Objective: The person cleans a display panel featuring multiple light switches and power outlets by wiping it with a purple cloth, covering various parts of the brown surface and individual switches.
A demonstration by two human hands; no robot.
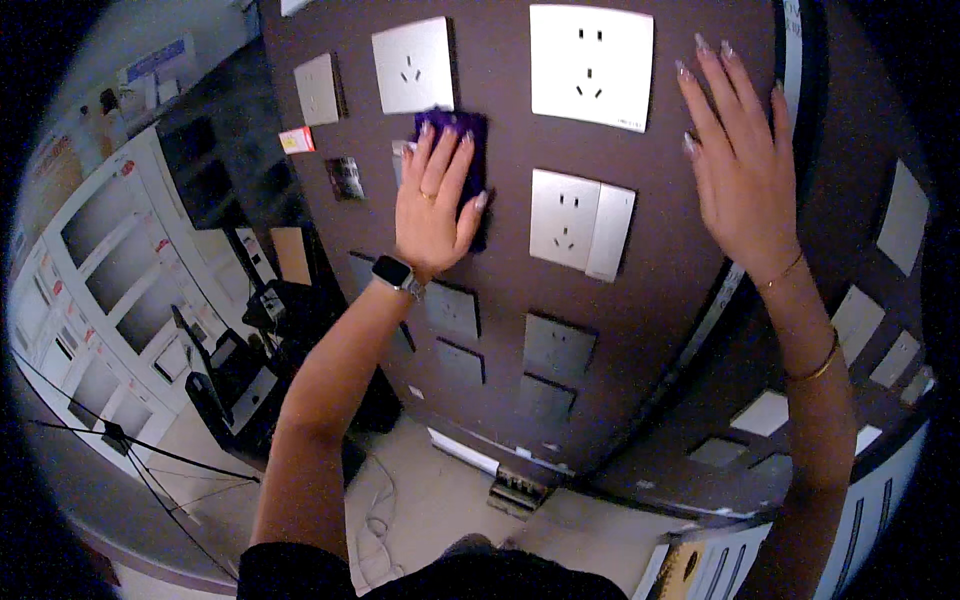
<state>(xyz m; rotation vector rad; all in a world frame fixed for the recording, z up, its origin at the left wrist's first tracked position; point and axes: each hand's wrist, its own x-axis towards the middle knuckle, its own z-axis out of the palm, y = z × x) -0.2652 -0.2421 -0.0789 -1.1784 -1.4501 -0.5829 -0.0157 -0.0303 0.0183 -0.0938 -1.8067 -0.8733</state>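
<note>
My left hand (437,199), with a smartwatch (392,271) at its wrist, presses a purple cloth (475,154) against a dark brown display panel (495,292). The cloth lies just below a white wall socket (413,67) and partly covers a small plate. Fingers spread and holding nothing, my right hand (742,165) is at the panel's right side; whether its palm touches the panel is hidden. To its left is a large white wall socket (591,67). Below that one sits a socket with a side switch (581,223).
Several grey socket plates (560,345) are mounted lower on the panel. A smaller socket (317,90) and a red-and-white tag (297,140) are at its left. Another panel section (660,457) angles off to the right. Black equipment (232,382) and white shelving (112,262) stand left; a cable (375,517) lies on the floor.
</note>
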